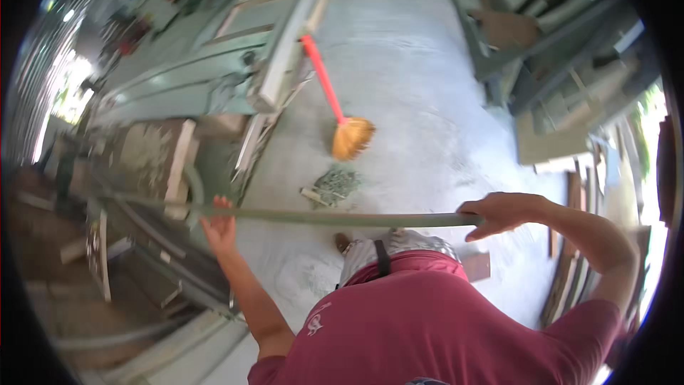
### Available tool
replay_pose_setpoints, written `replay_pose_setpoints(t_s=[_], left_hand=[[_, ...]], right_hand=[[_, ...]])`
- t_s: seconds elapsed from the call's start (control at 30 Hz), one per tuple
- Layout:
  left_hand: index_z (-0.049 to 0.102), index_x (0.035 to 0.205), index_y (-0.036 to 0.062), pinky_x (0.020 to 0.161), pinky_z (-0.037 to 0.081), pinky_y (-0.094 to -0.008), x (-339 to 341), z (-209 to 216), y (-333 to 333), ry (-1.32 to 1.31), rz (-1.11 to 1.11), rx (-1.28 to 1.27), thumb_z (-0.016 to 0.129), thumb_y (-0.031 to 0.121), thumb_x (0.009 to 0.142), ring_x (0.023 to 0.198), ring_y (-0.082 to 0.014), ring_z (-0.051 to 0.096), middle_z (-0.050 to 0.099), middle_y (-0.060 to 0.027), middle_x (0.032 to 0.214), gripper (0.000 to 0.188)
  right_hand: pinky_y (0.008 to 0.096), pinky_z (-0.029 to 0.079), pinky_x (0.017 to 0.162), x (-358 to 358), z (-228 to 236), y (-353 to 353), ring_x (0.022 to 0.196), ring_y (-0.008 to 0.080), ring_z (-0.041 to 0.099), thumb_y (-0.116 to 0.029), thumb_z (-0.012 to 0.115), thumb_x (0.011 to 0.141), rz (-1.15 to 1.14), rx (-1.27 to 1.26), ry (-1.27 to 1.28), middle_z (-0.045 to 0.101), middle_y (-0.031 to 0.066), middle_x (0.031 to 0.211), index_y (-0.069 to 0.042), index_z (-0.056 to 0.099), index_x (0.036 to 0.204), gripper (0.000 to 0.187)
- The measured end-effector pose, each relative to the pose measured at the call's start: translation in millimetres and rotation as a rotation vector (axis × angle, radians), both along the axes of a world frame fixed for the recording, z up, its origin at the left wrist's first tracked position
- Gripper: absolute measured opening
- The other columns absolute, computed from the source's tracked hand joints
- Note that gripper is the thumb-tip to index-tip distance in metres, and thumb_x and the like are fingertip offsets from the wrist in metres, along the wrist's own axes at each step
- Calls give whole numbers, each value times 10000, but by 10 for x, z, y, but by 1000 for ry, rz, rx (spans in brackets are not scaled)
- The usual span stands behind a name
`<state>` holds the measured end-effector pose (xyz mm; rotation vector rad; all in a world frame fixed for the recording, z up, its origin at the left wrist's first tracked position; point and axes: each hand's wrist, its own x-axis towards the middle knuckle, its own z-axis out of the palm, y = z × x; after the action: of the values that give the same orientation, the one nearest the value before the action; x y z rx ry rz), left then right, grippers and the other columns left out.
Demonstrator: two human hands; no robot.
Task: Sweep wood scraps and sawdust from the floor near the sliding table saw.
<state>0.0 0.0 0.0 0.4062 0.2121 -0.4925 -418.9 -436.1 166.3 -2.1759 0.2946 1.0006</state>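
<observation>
A long, narrow, grey-green strip [342,218], perhaps of wood, spans level across the front of my body. My right hand [504,212] grips its right end, thumb below and fingers over the top. Toward the other end, my left hand [222,229] is around the strip from beneath, palm up, with fingertips showing past its far edge. Beyond my left hand the strip runs on to the left, where it blurs among stacked boards. Past the strip, a small heap of greenish debris [338,184] lies on the concrete floor, with a light offcut [313,196] beside it.
A broom with a red handle [324,78] and straw-coloured bristles [352,138] is ahead, its handle against a long machine rail [296,36]. Stacked boards [153,292] crowd the left. On the right stand dark frames [548,46] and leaning planks [570,278].
</observation>
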Motion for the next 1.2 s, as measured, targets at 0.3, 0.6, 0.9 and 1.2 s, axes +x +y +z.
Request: replay_pose_setpoints(t_s=[0.3,0.6,0.9,1.2], left_hand=[[470,956,-17,652,433,-356,156,-126,19,166,59,174,337,446,888,676,-234,498,500,-102,772,486],[442,897,12,595,391,-333,43,135,-158,188,80,228,282,472,890,618,-191,439,411,-60,703,487],[443,895,22,614,384,-319,-42,151,-372,125,72,190,301,445,896,618,-172,422,386,-42,700,446],[457,954,16,645,377,-316,-85,266,-425,-6,20,193,337,424,889,653,-174,416,377,-45,707,430]], right_hand=[[377,457,641,-317,-739,394,742,251,592,-313,539,797,-199,-218,-236,597,62,790,-147,514,1004,267],[352,486,562,-410,-1146,255,650,232,599,-280,516,806,-174,-306,-504,590,51,734,-132,536,942,202],[332,486,537,-478,-1236,96,639,220,599,-270,552,787,-192,-329,-623,584,46,705,-128,539,910,188],[344,484,551,-651,-1618,166,652,235,594,-271,560,780,-214,-265,-616,583,46,732,-132,520,924,204]])
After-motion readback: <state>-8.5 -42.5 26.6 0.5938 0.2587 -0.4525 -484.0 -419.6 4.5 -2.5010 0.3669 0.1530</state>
